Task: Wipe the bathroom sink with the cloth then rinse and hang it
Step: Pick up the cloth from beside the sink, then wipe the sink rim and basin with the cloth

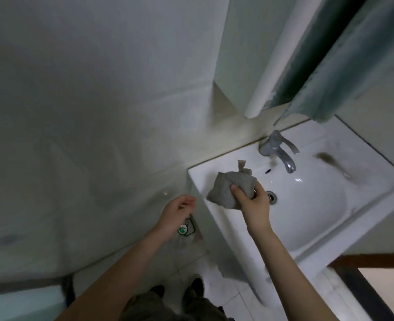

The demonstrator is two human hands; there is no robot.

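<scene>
A white bathroom sink (330,230) stands at the right, with a metal tap (281,154) at its back and a drain (271,196) in the basin. My right hand (252,200) holds a bunched grey cloth (228,188) over the sink's left rim, thumb pressed on it. My left hand (176,215) hovers left of the sink, beside the wall, fingers loosely curled and holding nothing.
A teal towel (344,72) hangs above the sink's back edge beside a white pipe (274,66). A dark smear (330,161) marks the sink's right ledge. Small bottles (186,228) stand on the tiled floor below my left hand. A wooden door frame (362,286) is at the lower right.
</scene>
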